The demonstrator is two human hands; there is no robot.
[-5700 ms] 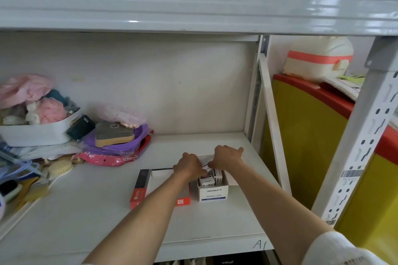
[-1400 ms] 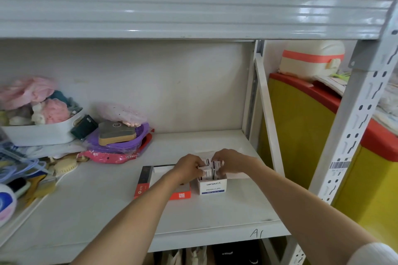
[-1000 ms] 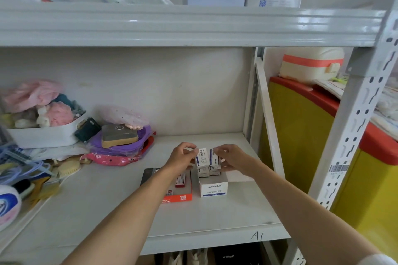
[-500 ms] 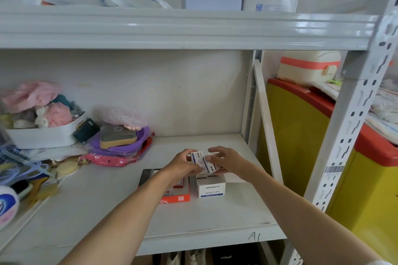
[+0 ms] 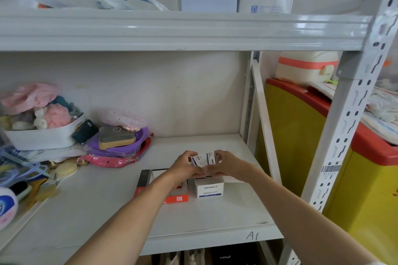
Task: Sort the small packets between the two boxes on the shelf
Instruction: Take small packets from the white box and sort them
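Both bare forearms reach in from 6 o'clock and converge toward 12. The left hand (image 5: 187, 167) sits at 9 o'clock of the right hand (image 5: 226, 165), the two nearly touching. Each hand's fingers curl inward, pinching from opposite sides the same small item raised between them. Wrists are level, palms facing each other.

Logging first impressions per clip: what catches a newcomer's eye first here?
Both hands, left hand and right hand, hold small packets together at mid-shelf, just above the white box beside the red box. Next, the pink clutter at the left and the yellow bin at the right.
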